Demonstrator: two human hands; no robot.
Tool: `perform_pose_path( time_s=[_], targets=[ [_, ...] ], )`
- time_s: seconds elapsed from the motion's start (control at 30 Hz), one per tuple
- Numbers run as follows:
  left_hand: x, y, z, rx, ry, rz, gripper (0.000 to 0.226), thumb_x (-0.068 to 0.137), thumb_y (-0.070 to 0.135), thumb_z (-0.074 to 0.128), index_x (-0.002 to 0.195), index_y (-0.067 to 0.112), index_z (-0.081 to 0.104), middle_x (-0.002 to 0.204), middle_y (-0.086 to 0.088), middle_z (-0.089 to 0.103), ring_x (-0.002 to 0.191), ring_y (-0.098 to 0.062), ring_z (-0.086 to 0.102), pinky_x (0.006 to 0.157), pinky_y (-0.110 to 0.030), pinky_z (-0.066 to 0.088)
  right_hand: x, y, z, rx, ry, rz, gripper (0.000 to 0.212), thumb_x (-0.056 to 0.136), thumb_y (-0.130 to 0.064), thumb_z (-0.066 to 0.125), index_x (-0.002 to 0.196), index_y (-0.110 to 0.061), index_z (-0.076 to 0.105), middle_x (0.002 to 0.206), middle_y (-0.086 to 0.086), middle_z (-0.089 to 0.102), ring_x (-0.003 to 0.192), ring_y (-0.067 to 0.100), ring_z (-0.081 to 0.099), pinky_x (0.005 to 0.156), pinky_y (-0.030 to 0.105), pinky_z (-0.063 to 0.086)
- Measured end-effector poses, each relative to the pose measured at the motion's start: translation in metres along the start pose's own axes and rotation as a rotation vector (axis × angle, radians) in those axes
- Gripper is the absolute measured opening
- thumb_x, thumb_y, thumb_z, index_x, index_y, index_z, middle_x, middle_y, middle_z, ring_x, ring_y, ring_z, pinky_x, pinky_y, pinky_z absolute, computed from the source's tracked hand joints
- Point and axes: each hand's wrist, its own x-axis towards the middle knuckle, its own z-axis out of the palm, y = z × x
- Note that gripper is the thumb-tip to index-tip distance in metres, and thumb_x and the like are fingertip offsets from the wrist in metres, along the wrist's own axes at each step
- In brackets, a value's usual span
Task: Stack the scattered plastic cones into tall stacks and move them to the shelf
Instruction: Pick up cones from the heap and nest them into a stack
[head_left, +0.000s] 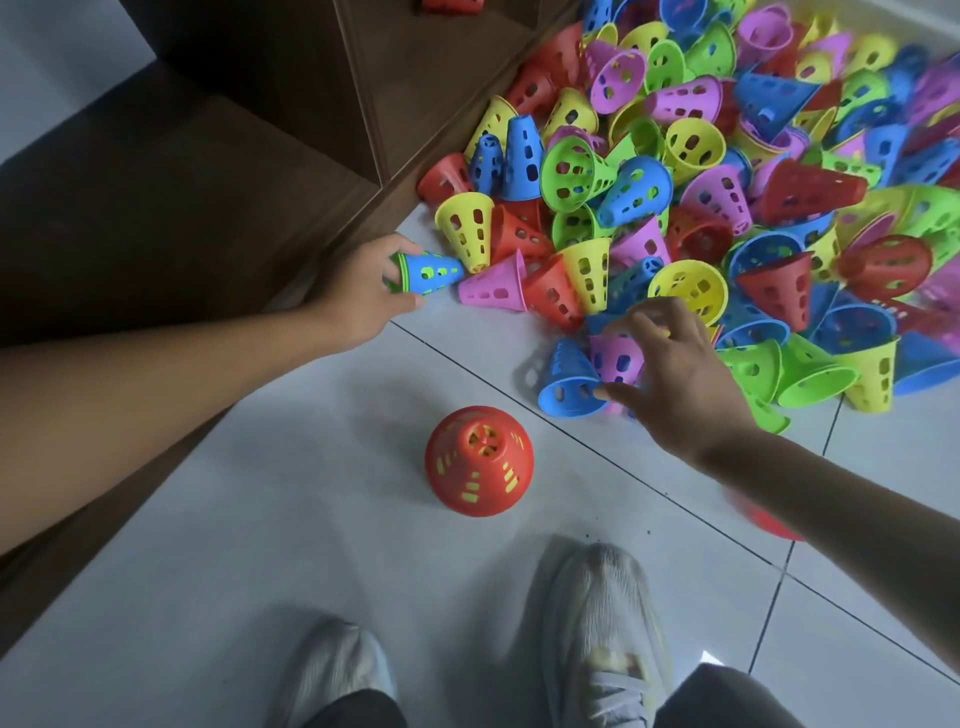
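Left hand (363, 291) grips a blue-green nested stack (428, 273); right hand (675, 374), fingers spread, touches pink cone (615, 358). I expect the pile (727, 182) beyond it could slide.

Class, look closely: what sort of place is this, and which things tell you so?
Probably an indoor room, perhaps a home or playroom: pale floor tiles, a dark wooden shelf unit standing on them, and a heap of coloured plastic cones spilled beside it.

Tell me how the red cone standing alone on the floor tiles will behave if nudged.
The red cone stands on its wide rim, so it would probably slide, not tip. Its perforated plastic looks light and stiff. Yellow-green showing through the holes suggests another cone nested inside.
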Motion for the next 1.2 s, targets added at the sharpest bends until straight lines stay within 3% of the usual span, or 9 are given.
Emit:
perform_pose_path(
  time_s=[0.1,0.27,0.37,0.5,0.7,0.87,1.0,1.13,1.2],
  targets=[
    [-0.001,-0.001,0.004,0.014,0.069,-0.017,0.042,0.080,0.002,0.080,0.116,0.012,0.063,0.095,-0.017,0.070,0.079,-0.026,0.064,0.073,-0.034,0.053,0.000,0.003,0.002,0.023,-0.016,-0.004,0.061,0.070,-0.027,0.089,0.122,-0.020,0.059,0.131,0.003,0.042,0.110,0.029,0.055,0.082,0.038,0.052],
    [-0.009,0.000,0.003,-0.041,0.099,-0.080,0.043,0.077,-0.003,0.080,0.113,0.014,0.063,0.090,-0.017,0.068,0.082,-0.038,0.069,0.071,-0.044,0.060,-0.001,0.007,0.008,0.033,-0.025,0.003,0.055,0.072,-0.026,0.087,0.120,-0.021,0.060,0.127,0.003,0.046,0.109,0.029,0.054,0.082,0.041,0.053],
    [-0.022,0.007,0.001,-0.170,0.087,-0.140,0.049,0.080,-0.007,0.075,0.122,0.011,0.060,0.092,-0.016,0.066,0.081,-0.033,0.069,0.071,-0.039,0.059,-0.002,0.011,0.014,0.030,-0.020,-0.017,0.037,0.079,-0.026,0.082,0.111,-0.019,0.063,0.115,0.004,0.052,0.107,0.030,0.053,0.082,0.042,0.052],
    [-0.051,0.012,-0.004,-0.417,0.079,-0.243,0.057,0.084,-0.005,0.074,0.134,0.014,0.055,0.091,-0.014,0.066,0.083,-0.030,0.069,0.083,-0.039,0.060,-0.008,0.013,0.022,0.062,0.048,-0.042,0.010,0.088,-0.024,0.072,0.095,-0.018,0.067,0.093,-0.001,0.052,0.093,0.029,0.055,0.073,0.042,0.051],
    [-0.088,0.032,-0.008,-0.807,0.026,-0.333,0.061,0.087,-0.010,0.067,0.141,0.010,0.049,0.106,-0.019,0.070,0.086,-0.023,0.074,0.078,-0.025,0.061,-0.011,0.008,0.028,0.050,0.083,0.013,0.014,0.086,-0.031,0.074,0.092,-0.019,0.070,0.093,0.001,0.056,0.093,0.029,0.055,0.068,0.040,0.051],
    [-0.111,0.055,-0.024,-0.983,-0.037,-0.289,0.063,0.078,-0.003,0.067,0.138,0.008,0.053,0.123,-0.021,0.069,0.107,-0.027,0.072,0.083,-0.024,0.058,-0.011,0.001,0.030,0.072,0.078,0.018,0.008,0.088,-0.022,0.070,0.087,-0.014,0.071,0.090,0.006,0.056,0.087,0.033,0.055,0.069,0.042,0.050],
    [-0.129,0.072,-0.034,-1.075,-0.071,-0.229,0.069,0.074,-0.002,0.063,0.141,0.004,0.049,0.117,-0.008,0.073,0.101,-0.015,0.072,0.081,-0.020,0.057,-0.019,-0.013,0.022,0.262,0.151,0.109,0.007,0.090,-0.021,0.072,0.085,-0.016,0.072,0.090,0.004,0.060,0.075,0.021,0.059,0.068,0.032,0.044],
    [-0.148,0.082,-0.038,-1.050,-0.128,-0.154,0.069,0.072,-0.011,0.073,0.136,0.002,0.051,0.102,-0.005,0.075,0.088,-0.012,0.073,0.075,-0.018,0.056,-0.035,-0.033,0.007,0.470,0.206,0.178,0.011,0.090,-0.026,0.073,0.081,-0.025,0.067,0.087,-0.002,0.065,0.078,0.020,0.062,0.076,0.038,0.050],
    [-0.156,0.083,-0.040,-0.997,-0.160,-0.097,0.070,0.068,-0.009,0.079,0.133,0.003,0.054,0.107,-0.008,0.075,0.093,-0.015,0.073,0.080,-0.022,0.057,-0.043,-0.043,-0.003,0.621,0.204,0.241,0.014,0.091,-0.026,0.073,0.078,-0.025,0.067,0.082,-0.003,0.067,0.080,0.023,0.062,0.080,0.042,0.050]
  ],
)
